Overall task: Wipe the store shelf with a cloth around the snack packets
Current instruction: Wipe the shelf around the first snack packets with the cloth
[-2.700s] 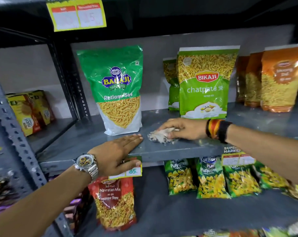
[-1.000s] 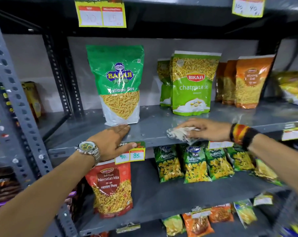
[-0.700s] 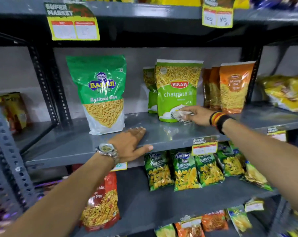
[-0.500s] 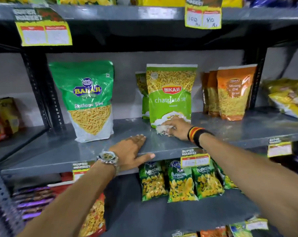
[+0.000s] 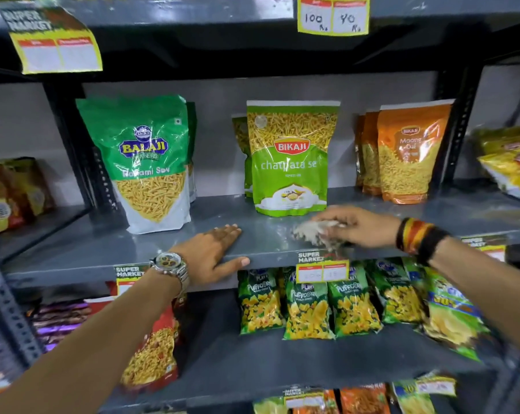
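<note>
My right hand (image 5: 362, 227) grips the crumpled white cloth (image 5: 317, 231) on the grey metal shelf (image 5: 270, 234), just in front of the green Bikaji packet (image 5: 290, 156), while my open left hand (image 5: 212, 255) rests flat leftward.

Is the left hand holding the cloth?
No. The left hand lies flat on the shelf edge; the right hand grips the cloth.
</note>
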`<state>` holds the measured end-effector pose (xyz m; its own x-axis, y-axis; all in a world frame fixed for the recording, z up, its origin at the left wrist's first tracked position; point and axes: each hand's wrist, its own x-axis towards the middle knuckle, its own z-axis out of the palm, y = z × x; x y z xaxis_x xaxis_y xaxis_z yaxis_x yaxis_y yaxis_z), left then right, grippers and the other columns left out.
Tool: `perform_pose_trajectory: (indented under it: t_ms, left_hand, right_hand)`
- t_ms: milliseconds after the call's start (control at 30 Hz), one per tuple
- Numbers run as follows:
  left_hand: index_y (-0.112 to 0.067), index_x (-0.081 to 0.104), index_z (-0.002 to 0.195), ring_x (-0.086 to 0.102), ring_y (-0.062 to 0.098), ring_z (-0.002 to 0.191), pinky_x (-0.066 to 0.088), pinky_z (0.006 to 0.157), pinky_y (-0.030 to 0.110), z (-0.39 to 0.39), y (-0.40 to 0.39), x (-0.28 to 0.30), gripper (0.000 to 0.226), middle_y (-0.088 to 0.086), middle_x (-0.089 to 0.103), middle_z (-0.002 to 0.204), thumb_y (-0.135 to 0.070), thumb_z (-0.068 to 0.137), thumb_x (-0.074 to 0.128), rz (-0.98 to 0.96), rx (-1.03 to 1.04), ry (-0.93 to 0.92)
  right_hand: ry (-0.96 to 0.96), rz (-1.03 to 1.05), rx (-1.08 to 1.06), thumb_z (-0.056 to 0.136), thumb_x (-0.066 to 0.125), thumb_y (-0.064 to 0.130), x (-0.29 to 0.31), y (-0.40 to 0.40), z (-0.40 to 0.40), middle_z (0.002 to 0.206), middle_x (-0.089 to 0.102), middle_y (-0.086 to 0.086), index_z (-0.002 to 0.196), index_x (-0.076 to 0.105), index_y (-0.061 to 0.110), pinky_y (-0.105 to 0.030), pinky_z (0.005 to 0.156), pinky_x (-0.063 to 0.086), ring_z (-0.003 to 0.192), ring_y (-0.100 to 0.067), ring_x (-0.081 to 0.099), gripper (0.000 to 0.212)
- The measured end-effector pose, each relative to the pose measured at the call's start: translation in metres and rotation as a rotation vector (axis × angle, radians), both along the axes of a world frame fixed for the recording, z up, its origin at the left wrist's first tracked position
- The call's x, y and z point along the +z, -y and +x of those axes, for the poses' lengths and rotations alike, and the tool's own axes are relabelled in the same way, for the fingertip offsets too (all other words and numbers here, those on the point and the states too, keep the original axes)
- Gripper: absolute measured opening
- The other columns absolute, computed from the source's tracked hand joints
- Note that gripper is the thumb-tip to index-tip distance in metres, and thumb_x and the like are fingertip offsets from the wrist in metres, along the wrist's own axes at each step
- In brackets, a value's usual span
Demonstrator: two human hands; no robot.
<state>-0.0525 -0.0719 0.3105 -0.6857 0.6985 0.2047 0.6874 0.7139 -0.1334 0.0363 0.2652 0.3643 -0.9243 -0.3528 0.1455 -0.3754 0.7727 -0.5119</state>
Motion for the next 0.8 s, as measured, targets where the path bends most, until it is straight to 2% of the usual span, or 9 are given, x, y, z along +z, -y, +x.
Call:
perform_pose_trajectory:
  t_ms: [67,133,200,267,467,567,633,733,800]
  left_hand:
    - [-0.014,0.019,0.161,0.032,0.022,0.151,0.024,0.123,0.034,0.003,0.000,0.000,0.093,0.008,0.027,0.167,-0.078,0.093,0.022,0.009,0.004,-0.005]
    - [-0.014,0.019,0.161,0.030,0.021,0.152,0.022,0.123,0.033,0.006,-0.002,0.000,0.089,0.007,0.026,0.167,-0.074,0.096,0.029,0.023,-0.001,-0.006]
    - [-0.015,0.019,0.161,0.030,0.020,0.152,0.021,0.123,0.032,0.006,0.000,0.001,0.088,0.006,0.026,0.167,-0.073,0.096,0.030,0.022,-0.007,-0.005]
    - [-0.015,0.020,0.161,0.030,0.020,0.151,0.022,0.123,0.033,0.005,0.002,0.000,0.095,0.005,0.028,0.167,-0.080,0.092,0.022,0.018,-0.011,-0.007]
    - [-0.016,0.018,0.162,0.029,0.019,0.152,0.022,0.122,0.031,0.000,-0.001,-0.001,0.114,0.004,0.025,0.168,-0.091,0.078,0.002,0.006,-0.005,-0.002]
    - [-0.016,0.018,0.162,0.031,0.019,0.151,0.023,0.123,0.032,-0.001,-0.001,-0.001,0.114,0.004,0.025,0.168,-0.092,0.078,0.001,0.005,0.012,-0.015]
    - [-0.016,0.019,0.162,0.032,0.019,0.151,0.024,0.123,0.032,0.000,0.000,-0.001,0.113,0.005,0.027,0.167,-0.091,0.079,0.002,0.004,0.015,-0.003]
    - [-0.017,0.019,0.162,0.032,0.019,0.151,0.022,0.123,0.032,0.004,-0.001,0.002,0.112,0.004,0.027,0.167,-0.092,0.079,0.003,-0.019,0.023,0.004]
    - [-0.017,0.022,0.161,0.034,0.020,0.150,0.020,0.123,0.031,0.009,-0.012,0.006,0.113,0.004,0.028,0.167,-0.092,0.079,0.003,-0.012,0.026,-0.021]
  right_hand:
    - [-0.045,-0.077,-0.102,0.095,0.054,0.023,0.006,-0.005,-0.025,0.124,0.058,0.006,0.128,0.057,0.021,-0.022,0.097,0.045,0.113,-0.009,0.056,0.033]
    - [-0.053,-0.085,-0.188,0.095,0.056,0.019,0.005,-0.001,-0.053,0.127,0.059,-0.001,0.129,0.056,0.018,-0.016,0.093,0.044,0.119,-0.016,0.053,0.034]
    - [-0.040,-0.010,-0.255,0.095,0.057,0.018,0.000,0.007,-0.076,0.139,0.052,-0.003,0.132,0.056,0.017,-0.025,0.104,0.039,0.132,-0.020,0.046,0.037]
    - [-0.038,0.048,-0.280,0.095,0.056,0.015,-0.008,0.013,-0.087,0.147,0.046,-0.004,0.132,0.056,0.017,-0.031,0.109,0.033,0.137,-0.022,0.041,0.038]
    - [-0.012,0.073,-0.269,0.097,0.053,0.017,-0.016,0.008,-0.093,0.153,0.039,-0.005,0.135,0.054,0.019,-0.032,0.110,0.031,0.140,-0.025,0.037,0.038]
    - [0.016,0.031,-0.211,0.096,0.054,0.021,-0.016,0.001,-0.085,0.152,0.040,-0.006,0.135,0.052,0.020,-0.034,0.112,0.032,0.139,-0.025,0.039,0.039]
    - [-0.004,0.016,-0.157,0.096,0.054,0.025,-0.021,-0.005,-0.063,0.146,0.045,-0.006,0.136,0.052,0.022,-0.030,0.108,0.033,0.134,-0.022,0.044,0.039]
    - [-0.015,0.081,-0.006,0.096,0.055,0.030,-0.022,-0.030,-0.006,0.124,0.053,0.007,0.133,0.054,0.030,-0.024,0.100,0.036,0.119,-0.008,0.049,0.037]
    - [0.075,0.061,0.025,0.094,0.057,0.029,-0.011,-0.058,0.027,0.118,0.057,0.017,0.127,0.057,0.036,-0.020,0.095,0.040,0.109,-0.002,0.056,0.033]
